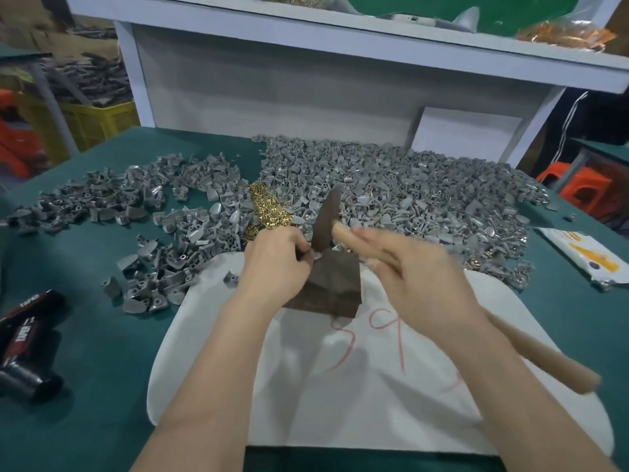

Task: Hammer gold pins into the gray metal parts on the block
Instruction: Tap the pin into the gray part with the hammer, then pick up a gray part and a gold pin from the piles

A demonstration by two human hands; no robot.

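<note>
Head view: hammer [326, 218], seemingly over block [328, 287].

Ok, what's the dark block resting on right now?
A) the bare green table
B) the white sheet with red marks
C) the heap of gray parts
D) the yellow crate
B: the dark block stands on the white sheet, while the left hand pinches a gray part at its top and the right hand grips the hammer.
</note>
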